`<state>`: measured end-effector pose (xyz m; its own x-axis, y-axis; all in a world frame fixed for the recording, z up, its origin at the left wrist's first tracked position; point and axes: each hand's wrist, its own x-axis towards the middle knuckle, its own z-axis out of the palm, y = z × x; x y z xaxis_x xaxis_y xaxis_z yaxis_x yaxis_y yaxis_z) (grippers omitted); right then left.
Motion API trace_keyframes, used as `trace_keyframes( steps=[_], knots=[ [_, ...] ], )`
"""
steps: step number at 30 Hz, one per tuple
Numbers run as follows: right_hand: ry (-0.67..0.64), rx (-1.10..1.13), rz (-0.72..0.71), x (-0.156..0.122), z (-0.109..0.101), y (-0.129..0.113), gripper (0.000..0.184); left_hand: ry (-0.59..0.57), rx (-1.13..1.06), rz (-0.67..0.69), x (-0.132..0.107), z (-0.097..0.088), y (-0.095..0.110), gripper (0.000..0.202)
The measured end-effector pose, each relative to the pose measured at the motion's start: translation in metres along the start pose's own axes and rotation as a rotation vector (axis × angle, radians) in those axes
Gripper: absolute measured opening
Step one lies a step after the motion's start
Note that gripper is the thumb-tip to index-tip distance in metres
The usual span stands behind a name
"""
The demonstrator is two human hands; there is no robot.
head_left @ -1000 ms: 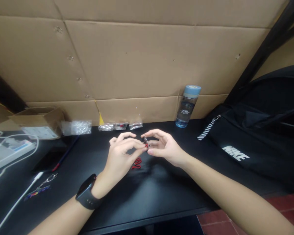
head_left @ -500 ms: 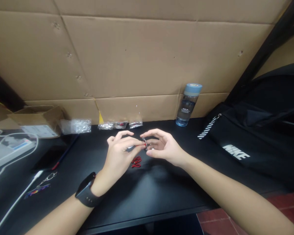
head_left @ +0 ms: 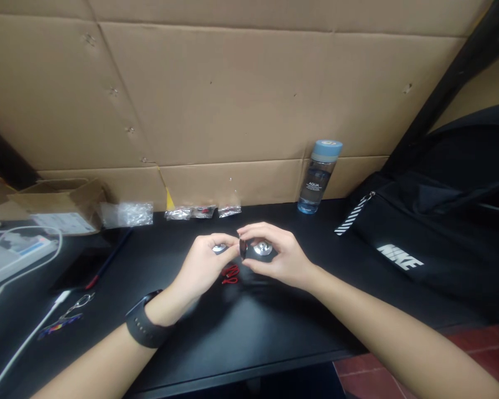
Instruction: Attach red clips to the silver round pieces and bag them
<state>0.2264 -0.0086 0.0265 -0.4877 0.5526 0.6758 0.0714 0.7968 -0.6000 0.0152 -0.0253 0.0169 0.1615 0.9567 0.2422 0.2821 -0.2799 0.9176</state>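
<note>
Small metal ring [head_left: 243,247] is sitting just above the black table [head_left: 249,332], pinched where the two hands are meeting. The right hand [head_left: 280,257] is curling its fingers [head_left: 258,231] nearly closed over the ring's far side, thumb below and forefinger above, and a silvery glint [head_left: 263,249] is showing inside that curl. The left hand [head_left: 202,263], wearing a dark watch [head_left: 143,327] at the wrist, is closing its thumb and forefinger tightly on the ring's near side, with another silvery glint [head_left: 219,248] showing between them. The ring is looking dark and thin, standing on edge; it is too small and blurred to tell more. Red pieces [head_left: 230,274] are lying on the table just under the hands.
</note>
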Motion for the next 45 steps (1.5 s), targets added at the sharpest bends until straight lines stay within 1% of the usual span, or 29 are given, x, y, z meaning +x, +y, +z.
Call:
trace_keyframes(
  steps=[2, 4, 6, 10, 12, 15, 17, 19, 24, 27, 32, 35, 38, 40, 43, 45],
  knots=[
    [-0.005, -0.027, -0.008, 0.001, -0.001, 0.0, 0.036, -0.036, -0.062, -0.038, 0.001, 0.0, -0.001, 0.025],
    [0.002, -0.031, -0.006, 0.0, 0.0, 0.002, 0.037, -0.049, -0.041, -0.01, 0.002, -0.001, -0.004, 0.025],
    [0.025, -0.021, -0.014, -0.001, 0.002, 0.004, 0.038, -0.017, 0.102, 0.1, 0.002, -0.003, -0.006, 0.021],
    [0.061, 0.028, 0.002, -0.003, 0.006, 0.008, 0.039, 0.116, 0.514, 0.423, 0.002, -0.008, -0.005, 0.017],
    [0.068, 0.052, 0.032, -0.004, 0.007, 0.008, 0.042, 0.135, 0.612, 0.531, 0.001, -0.009, -0.003, 0.019],
    [0.074, 0.056, 0.058, -0.004, 0.007, 0.006, 0.048, 0.116, 0.656, 0.599, 0.0, -0.009, 0.0, 0.02],
    [0.077, 0.047, 0.058, -0.004, 0.006, 0.004, 0.05, 0.098, 0.659, 0.609, 0.0, -0.009, 0.001, 0.021],
    [0.078, 0.045, 0.054, -0.004, 0.006, 0.002, 0.053, 0.074, 0.636, 0.588, 0.0, -0.008, 0.001, 0.023],
    [0.053, 0.023, 0.012, -0.004, 0.003, 0.004, 0.057, -0.016, 0.503, 0.437, 0.001, -0.007, -0.006, 0.027],
    [0.009, -0.035, -0.038, -0.002, -0.001, 0.005, 0.056, -0.072, 0.419, 0.378, 0.003, -0.007, -0.009, 0.029],
    [-0.037, -0.125, -0.114, 0.0, -0.008, 0.004, 0.052, -0.143, 0.259, 0.344, 0.002, -0.003, -0.006, 0.03],
    [-0.016, -0.115, -0.08, 0.0, -0.008, 0.004, 0.051, -0.112, 0.247, 0.315, -0.001, -0.001, -0.005, 0.026],
    [0.02, -0.057, 0.01, -0.001, -0.006, 0.005, 0.053, -0.035, 0.323, 0.328, -0.001, -0.003, -0.007, 0.018],
    [0.031, -0.008, 0.063, 0.0, -0.005, 0.006, 0.054, -0.006, 0.371, 0.344, -0.001, -0.005, -0.008, 0.015],
    [0.039, 0.057, 0.113, 0.0, -0.005, 0.008, 0.054, 0.024, 0.413, 0.354, -0.001, -0.005, -0.008, 0.013],
    [0.047, 0.093, 0.14, 0.0, -0.004, 0.009, 0.055, 0.072, 0.449, 0.347, -0.001, -0.004, -0.008, 0.012]
  ],
)
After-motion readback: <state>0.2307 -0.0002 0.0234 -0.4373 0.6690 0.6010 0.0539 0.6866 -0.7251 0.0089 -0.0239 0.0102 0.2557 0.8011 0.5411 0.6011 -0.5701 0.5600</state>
